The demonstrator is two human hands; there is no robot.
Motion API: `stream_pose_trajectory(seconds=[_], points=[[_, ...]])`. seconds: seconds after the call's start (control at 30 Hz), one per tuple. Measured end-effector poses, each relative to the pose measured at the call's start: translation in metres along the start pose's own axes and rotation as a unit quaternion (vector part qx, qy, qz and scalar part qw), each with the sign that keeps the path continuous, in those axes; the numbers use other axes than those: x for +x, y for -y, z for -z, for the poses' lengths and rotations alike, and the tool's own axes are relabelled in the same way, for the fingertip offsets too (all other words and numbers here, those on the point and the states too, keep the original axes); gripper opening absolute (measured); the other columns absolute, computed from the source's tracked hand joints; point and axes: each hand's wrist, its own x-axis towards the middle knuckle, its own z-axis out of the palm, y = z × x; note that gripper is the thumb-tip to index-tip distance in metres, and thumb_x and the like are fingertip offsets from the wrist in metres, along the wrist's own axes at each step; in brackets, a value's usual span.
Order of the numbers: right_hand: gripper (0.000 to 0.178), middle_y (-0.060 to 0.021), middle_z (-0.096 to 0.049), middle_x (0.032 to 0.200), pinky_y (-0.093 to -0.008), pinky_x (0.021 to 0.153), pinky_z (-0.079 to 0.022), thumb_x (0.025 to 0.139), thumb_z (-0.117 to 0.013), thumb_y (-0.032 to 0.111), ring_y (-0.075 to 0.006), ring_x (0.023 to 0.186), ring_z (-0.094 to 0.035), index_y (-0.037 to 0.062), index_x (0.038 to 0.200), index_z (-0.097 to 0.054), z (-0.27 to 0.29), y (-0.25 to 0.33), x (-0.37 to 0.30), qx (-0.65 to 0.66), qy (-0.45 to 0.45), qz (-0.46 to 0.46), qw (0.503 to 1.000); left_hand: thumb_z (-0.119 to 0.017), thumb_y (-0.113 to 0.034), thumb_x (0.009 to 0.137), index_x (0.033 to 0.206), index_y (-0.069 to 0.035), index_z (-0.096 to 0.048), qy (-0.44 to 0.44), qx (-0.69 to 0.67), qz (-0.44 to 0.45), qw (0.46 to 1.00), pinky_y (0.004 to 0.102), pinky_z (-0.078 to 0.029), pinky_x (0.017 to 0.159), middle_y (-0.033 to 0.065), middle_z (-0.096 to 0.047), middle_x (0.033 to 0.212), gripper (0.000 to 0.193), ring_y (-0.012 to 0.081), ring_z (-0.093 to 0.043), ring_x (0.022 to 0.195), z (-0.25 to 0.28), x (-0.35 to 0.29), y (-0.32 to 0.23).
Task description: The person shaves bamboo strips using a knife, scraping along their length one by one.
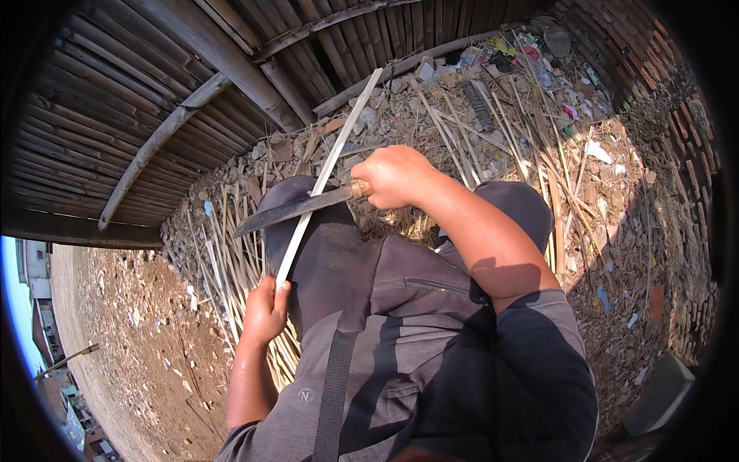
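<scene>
A long, narrow, pale strip of what looks like bamboo (332, 158) is held slantwise over the left thigh of the dark trousers (315, 258), its far end raised toward the dark slatted wall (185, 77). Its near end is pinched between the thumb and curled fingers of the left hand (267, 310), while the wooden handle (360, 189) of a broad, dark metal knife (281, 215) is wrapped in the fist of the right hand (396, 177). The strip is crossed by the blade about midway along its length; whether the edge bites into it cannot be told. The step in hand is judged to be the shaving or smoothing of one strip, with more pale, thin strips (218, 279) heaped beside the left leg. For the next move, a firm grip on the near end would be needed, and the blade should be kept at a shallow angle and guided along the strip, well clear of the left fingers and the thigh beneath.
</scene>
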Motion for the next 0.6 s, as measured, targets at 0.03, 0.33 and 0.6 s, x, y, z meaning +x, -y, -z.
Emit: stream_pose_trajectory(seconds=[0.03,0.33,0.6], points=[[0.025,-0.0197,-0.071,0.094,-0.0480,0.082,-0.055,0.074,-0.067,0.020,-0.0405,0.094,-0.069,0.0084,0.097,-0.070,0.002,-0.010,0.002,0.032,0.040,0.006,0.999,-0.062,-0.028,0.101,0.080,0.000,-0.049,0.002,-0.001,0.000,1.000,0.0412,-0.041,0.052,0.0172,-0.053,0.059,0.038,0.0284,-0.049,0.052,-0.004,0.003,-0.001],[0.034,-0.0184,-0.073,0.106,-0.0461,0.088,-0.054,0.076,-0.065,0.018,-0.0388,0.102,-0.069,0.0097,0.108,-0.072,0.008,-0.030,0.014,0.125,-0.031,-0.113,0.985,-0.063,-0.027,0.100,0.081,0.001,-0.047,-0.010,0.022,-0.003,1.000,0.0436,-0.042,0.054,0.0202,-0.053,0.062,0.038,0.0366,-0.051,0.054,0.002,0.001,-0.002],[0.054,-0.0219,-0.072,0.111,-0.0407,0.084,-0.054,0.077,-0.073,0.023,-0.0321,0.096,-0.071,-0.0001,0.125,-0.064,0.003,-0.094,0.010,0.200,-0.112,-0.221,0.948,-0.061,-0.025,0.102,0.081,0.000,-0.048,0.004,-0.033,-0.016,0.999,0.0386,-0.041,0.053,0.0117,-0.051,0.061,0.036,0.0202,-0.048,0.056,-0.008,0.001,0.004]])
